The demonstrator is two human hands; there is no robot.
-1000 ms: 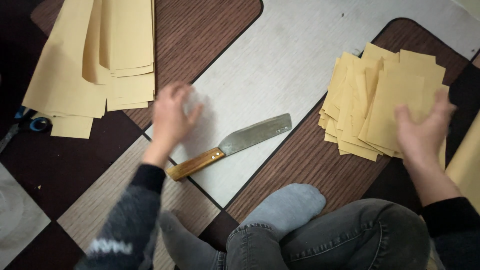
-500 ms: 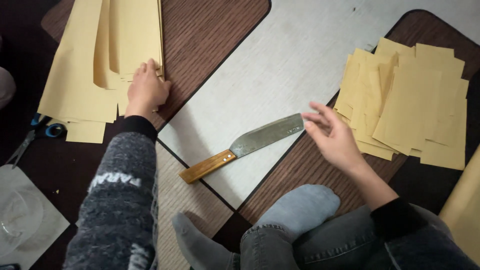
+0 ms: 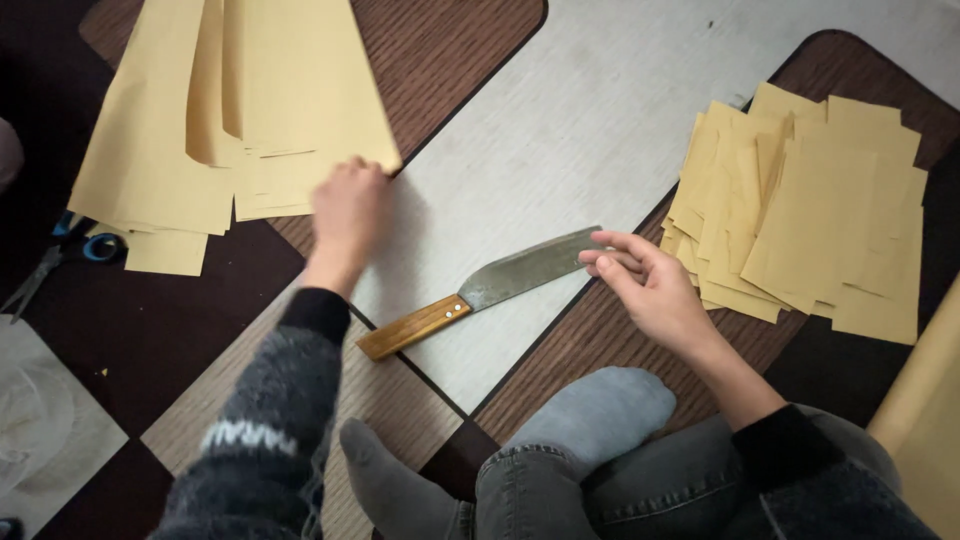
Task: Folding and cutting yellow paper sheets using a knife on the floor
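Note:
My left hand grips the corner of a long tan paper sheet and holds it over the edge of the grey board. The sheet comes off a stack of long tan sheets at the upper left. My right hand hovers with fingers loosely curled at the blade tip of a wide knife with a wooden handle, which lies flat on the board. Whether the fingertips touch the blade I cannot tell. To the right lies a pile of smaller cut tan pieces.
Scissors with blue handles lie at the far left on the patterned floor mat. My crossed legs in jeans and grey socks fill the bottom centre. A tan roll edge shows at the right.
My left hand went from the board to the long sheets, took one and pulled it right toward the board. My right hand left the cut pile and came to the knife tip.

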